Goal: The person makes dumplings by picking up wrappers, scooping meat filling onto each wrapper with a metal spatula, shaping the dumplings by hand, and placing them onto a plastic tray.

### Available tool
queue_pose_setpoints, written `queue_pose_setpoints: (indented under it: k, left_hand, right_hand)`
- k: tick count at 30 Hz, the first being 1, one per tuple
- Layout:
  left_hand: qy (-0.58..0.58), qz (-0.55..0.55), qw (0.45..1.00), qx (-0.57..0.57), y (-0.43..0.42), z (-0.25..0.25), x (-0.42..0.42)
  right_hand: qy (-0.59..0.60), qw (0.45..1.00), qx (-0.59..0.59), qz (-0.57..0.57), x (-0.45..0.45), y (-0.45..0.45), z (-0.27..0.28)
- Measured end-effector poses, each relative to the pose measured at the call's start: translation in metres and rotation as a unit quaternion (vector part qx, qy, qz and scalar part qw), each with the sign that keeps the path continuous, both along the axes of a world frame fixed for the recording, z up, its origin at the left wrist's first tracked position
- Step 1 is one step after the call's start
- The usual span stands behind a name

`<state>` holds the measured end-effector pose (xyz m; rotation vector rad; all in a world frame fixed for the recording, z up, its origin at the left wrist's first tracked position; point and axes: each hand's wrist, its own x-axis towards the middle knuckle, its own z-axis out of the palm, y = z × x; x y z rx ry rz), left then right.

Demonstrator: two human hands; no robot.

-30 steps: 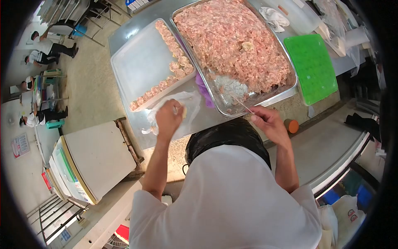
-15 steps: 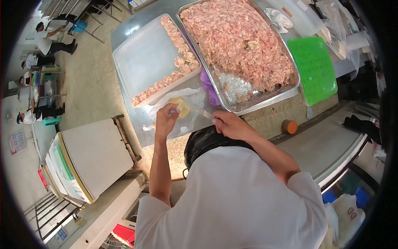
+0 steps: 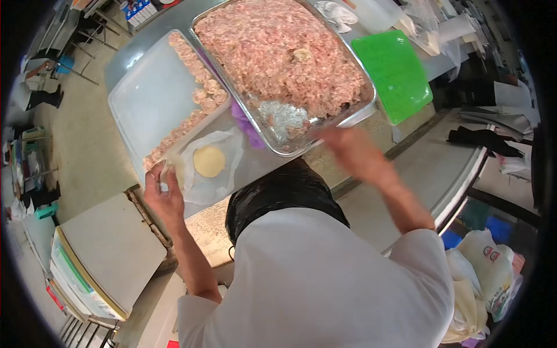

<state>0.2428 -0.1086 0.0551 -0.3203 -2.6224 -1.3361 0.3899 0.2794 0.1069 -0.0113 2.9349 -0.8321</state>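
A large metal tray (image 3: 366,101) holds a heap of minced meat (image 3: 278,52). Left of it, a pale plastic tray (image 3: 148,95) carries rows of small meat dumplings (image 3: 204,95) along two sides. A round yellow wrapper (image 3: 209,161) lies on a white plastic sheet (image 3: 231,145) at the table's front. My left hand (image 3: 164,191) is at the sheet's left edge, its fingers curled at a thin pale piece that I cannot clearly make out. My right hand (image 3: 348,148) is blurred by the near corner of the metal tray; what it holds does not show.
A green board (image 3: 391,75) lies right of the meat tray. A white cloth (image 3: 336,16) is behind it, and a purple cloth (image 3: 248,126) sits between the two trays. A cabinet (image 3: 113,246) stands at the left. Another person (image 3: 35,93) is at the far left.
My left hand has moved left, off the yellow wrapper, which now lies uncovered. My right hand has swung from beside it to the meat tray's near corner. The view has shifted.
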Motion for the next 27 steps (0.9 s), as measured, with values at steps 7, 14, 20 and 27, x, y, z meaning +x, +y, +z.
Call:
queue_pose_setpoints:
  k: [7,14,20,27]
  left_hand:
    - [-0.288,0.093,0.805,0.511,0.036,-0.024,-0.015]
    - [-0.383,0.025,0.817,0.43,0.056,-0.036,0.015]
    - [-0.344,0.039,0.811,0.471,0.081,-0.009,0.028]
    - [-0.099,-0.059,0.984,0.138,0.06,0.002,0.048]
  right_hand:
    - [-0.117,0.944,0.307,-0.026,-0.015,0.083,0.011]
    - [-0.158,0.947,0.276,-0.043,-0.027,0.07,0.013]
    - [-0.112,0.972,0.198,0.051,-0.036,0.058,-0.018]
    - [-0.144,0.969,0.141,0.145,-0.055,0.035,-0.018]
